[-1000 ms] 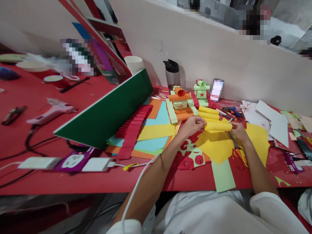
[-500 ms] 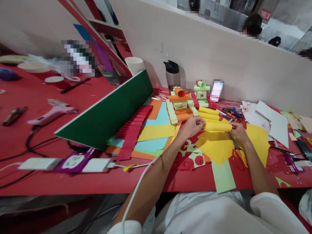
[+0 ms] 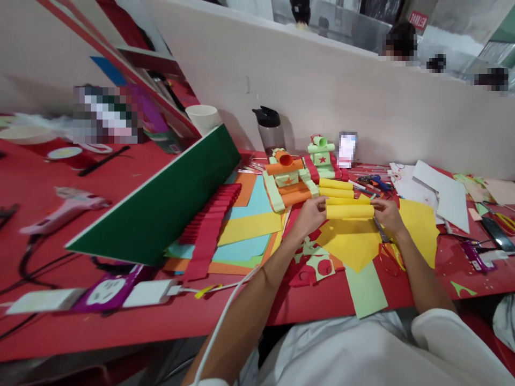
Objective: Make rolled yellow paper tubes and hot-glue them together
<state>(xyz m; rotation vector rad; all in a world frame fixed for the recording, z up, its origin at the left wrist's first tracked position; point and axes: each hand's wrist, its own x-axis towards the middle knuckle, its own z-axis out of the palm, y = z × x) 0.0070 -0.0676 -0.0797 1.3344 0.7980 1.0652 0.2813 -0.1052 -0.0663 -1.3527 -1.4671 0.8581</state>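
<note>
Between my two hands a yellow paper roll [image 3: 349,211] is held level by its ends. My left hand [image 3: 314,215] pinches its left end, and my right hand [image 3: 387,216] pinches the right end. Just behind it lie yellow paper tubes [image 3: 336,188] side by side. Flat yellow paper [image 3: 350,245] is spread below the roll, with a pale green paper strip [image 3: 365,289] under it. Scissors [image 3: 391,256] with red and yellow handles lie by my right wrist. Red and green paper scraps [image 3: 317,266] sit beside my left forearm.
Orange and green paper models [image 3: 288,182] stand at the back near a bottle [image 3: 269,128] and a phone [image 3: 346,150]. To the left are a leaning green board [image 3: 161,198], pleated red paper [image 3: 209,220], a pink glue gun [image 3: 66,208] and a power strip [image 3: 107,289]. A white cable crosses my left forearm.
The view has shifted, so the table contents appear further left. Both hands still hold the yellow roll, which now shows a fold or open edge along its top.
</note>
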